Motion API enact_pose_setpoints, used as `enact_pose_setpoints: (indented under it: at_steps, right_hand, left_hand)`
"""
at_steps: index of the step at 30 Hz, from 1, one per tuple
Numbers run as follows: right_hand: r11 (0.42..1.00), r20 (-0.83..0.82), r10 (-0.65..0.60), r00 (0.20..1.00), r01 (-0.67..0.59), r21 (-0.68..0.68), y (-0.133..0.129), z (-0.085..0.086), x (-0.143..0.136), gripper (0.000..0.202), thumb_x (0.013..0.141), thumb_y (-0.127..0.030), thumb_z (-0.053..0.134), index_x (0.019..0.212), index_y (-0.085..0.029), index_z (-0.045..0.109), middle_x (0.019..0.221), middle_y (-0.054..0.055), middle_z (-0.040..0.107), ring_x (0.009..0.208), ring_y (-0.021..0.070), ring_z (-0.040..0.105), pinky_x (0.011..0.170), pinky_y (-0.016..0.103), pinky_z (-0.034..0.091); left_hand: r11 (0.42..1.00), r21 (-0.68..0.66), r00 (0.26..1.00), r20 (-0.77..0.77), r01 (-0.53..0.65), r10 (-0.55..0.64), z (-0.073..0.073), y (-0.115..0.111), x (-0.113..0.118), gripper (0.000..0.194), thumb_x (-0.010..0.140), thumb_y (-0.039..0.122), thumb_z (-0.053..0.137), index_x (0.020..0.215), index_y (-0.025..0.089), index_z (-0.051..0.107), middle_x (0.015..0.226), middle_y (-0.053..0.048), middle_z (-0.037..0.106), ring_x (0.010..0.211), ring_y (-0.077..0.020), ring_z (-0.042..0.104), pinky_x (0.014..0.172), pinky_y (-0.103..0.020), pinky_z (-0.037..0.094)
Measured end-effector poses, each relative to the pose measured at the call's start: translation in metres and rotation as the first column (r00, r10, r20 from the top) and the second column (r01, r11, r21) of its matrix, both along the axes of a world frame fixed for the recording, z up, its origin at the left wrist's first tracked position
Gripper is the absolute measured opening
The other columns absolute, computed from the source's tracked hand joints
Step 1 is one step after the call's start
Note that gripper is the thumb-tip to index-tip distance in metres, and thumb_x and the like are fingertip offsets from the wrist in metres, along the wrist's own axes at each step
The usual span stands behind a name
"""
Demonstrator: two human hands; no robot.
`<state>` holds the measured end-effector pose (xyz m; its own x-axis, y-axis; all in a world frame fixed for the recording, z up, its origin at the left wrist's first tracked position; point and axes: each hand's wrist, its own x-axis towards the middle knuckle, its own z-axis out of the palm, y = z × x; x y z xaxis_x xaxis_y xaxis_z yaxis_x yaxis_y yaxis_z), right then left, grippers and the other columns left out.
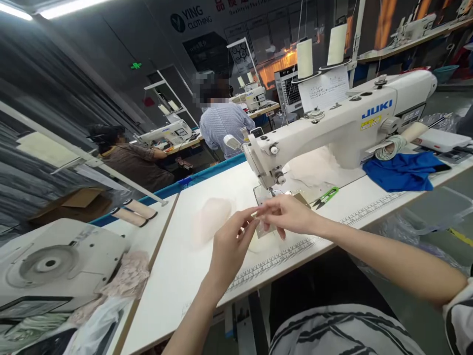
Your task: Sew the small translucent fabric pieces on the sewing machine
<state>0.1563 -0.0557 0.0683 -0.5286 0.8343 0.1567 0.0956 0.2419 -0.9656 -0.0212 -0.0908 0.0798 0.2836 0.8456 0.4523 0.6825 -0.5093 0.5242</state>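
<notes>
In front of the sewing machine's needle area [272, 190], my left hand [229, 241] and my right hand [291, 214] meet fingertip to fingertip. Both are closed in a pinch, and whatever lies between the fingers is too small or hidden to make out. The white JUKI sewing machine [325, 121] stands just beyond them. A pale, sheer piece of fabric [214, 217] lies on the table left of the needle. More whitish fabric [310, 170] is bunched under the machine's arm. Green-handled thread snips [326, 197] rest to the right of my right hand.
A printed ruler [273, 259] runs along the front of the white table [166, 296]. Blue cloth [402, 170] and a coil of cord [390, 148] lie at right. Another machine [55, 266] stands at left, beside lace fabric [127, 276]. Two people work at machines ahead.
</notes>
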Motion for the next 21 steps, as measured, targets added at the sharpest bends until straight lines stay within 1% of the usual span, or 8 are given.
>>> enact_pose_setpoints:
  at_steps: [3,7,12,14,16,17,19,21]
  right_hand:
    - [0.999,0.043,-0.002,0.999,0.0,0.04,-0.006,-0.001,0.001,0.014,0.083,-0.017,0.051,0.085,-0.015,0.064,0.079,0.003,0.07,0.051,0.0099,0.064,0.043,0.017,0.046]
    - [0.992,-0.003,-0.053,0.999,0.053,0.114,-0.015,-0.001,0.004,0.018,0.084,-0.017,0.049,0.088,-0.016,0.067,0.083,0.003,0.069,0.071,0.0129,0.067,0.056,0.02,0.054]
    - [0.998,-0.153,-0.055,0.987,0.051,-0.033,-0.02,-0.003,0.012,0.018,0.085,-0.03,0.056,0.086,-0.016,0.067,0.081,0.003,0.068,0.075,0.0136,0.065,0.064,0.025,0.056]
    - [0.993,-0.216,-0.005,0.976,-0.021,-0.117,-0.022,-0.003,0.015,0.019,0.079,-0.033,0.066,0.086,-0.015,0.066,0.082,0.004,0.069,0.077,0.0154,0.066,0.064,0.026,0.056]
    - [0.983,-0.251,0.05,0.967,-0.091,-0.157,-0.024,-0.002,0.018,0.02,0.075,-0.029,0.071,0.088,-0.015,0.066,0.083,0.005,0.07,0.073,0.0151,0.066,0.064,0.027,0.057]
    - [0.978,-0.259,0.08,0.962,-0.126,-0.165,-0.026,-0.001,0.02,0.019,0.075,-0.026,0.071,0.09,-0.015,0.065,0.084,0.005,0.07,0.071,0.0142,0.066,0.065,0.027,0.057]
    - [0.968,-0.267,0.14,0.953,-0.189,-0.168,-0.03,0.003,0.023,0.017,0.077,-0.021,0.069,0.092,-0.015,0.065,0.086,0.005,0.07,0.067,0.0122,0.066,0.066,0.027,0.056]
    - [0.96,-0.265,0.189,0.945,-0.235,-0.153,-0.033,0.007,0.026,0.018,0.077,-0.019,0.068,0.094,-0.015,0.064,0.088,0.005,0.07,0.067,0.0109,0.064,0.067,0.027,0.056]
  left_hand:
    - [0.994,0.102,0.999,-0.033,-0.035,0.038,-0.007,-0.015,0.0,0.027,0.089,0.026,0.054,0.115,0.025,0.06,0.082,0.0,0.065,0.067,-0.0127,0.057,0.059,-0.022,0.044]
    - [0.965,0.258,0.988,-0.156,0.033,0.008,-0.022,-0.041,0.006,0.035,0.091,0.015,0.049,0.124,0.023,0.052,0.093,-0.004,0.067,0.078,-0.0136,0.062,0.065,-0.023,0.049]
    - [0.895,0.204,0.908,-0.231,0.397,-0.35,-0.033,-0.081,0.018,0.033,0.085,0.008,0.056,0.117,0.017,0.055,0.09,-0.002,0.07,0.076,-0.0105,0.064,0.064,-0.02,0.05]
    - [0.909,0.265,0.946,-0.133,0.322,-0.296,-0.027,-0.081,0.015,0.03,0.083,0.006,0.058,0.111,0.019,0.059,0.089,-0.001,0.07,0.077,-0.0103,0.064,0.069,-0.021,0.05]
    - [0.963,0.256,0.99,0.094,0.082,-0.109,-0.018,-0.067,0.009,0.025,0.086,0.008,0.055,0.105,0.023,0.06,0.094,-0.001,0.068,0.089,-0.0126,0.063,0.08,-0.024,0.049]
    - [0.982,0.186,0.98,0.191,0.026,-0.062,-0.014,-0.056,0.006,0.024,0.087,0.015,0.056,0.108,0.024,0.059,0.102,-0.002,0.067,0.099,-0.0153,0.061,0.087,-0.027,0.048]
    - [0.979,-0.11,0.947,0.293,0.17,-0.131,-0.01,-0.032,0.002,0.032,0.089,0.032,0.055,0.12,0.025,0.055,0.124,-0.006,0.058,0.119,-0.021,0.051,0.1,-0.034,0.041]
    - [0.856,-0.317,0.861,0.443,0.409,-0.248,-0.01,-0.011,0.001,0.039,0.091,0.048,0.045,0.119,0.023,0.055,0.126,-0.008,0.055,0.119,-0.0241,0.05,0.101,-0.038,0.04]
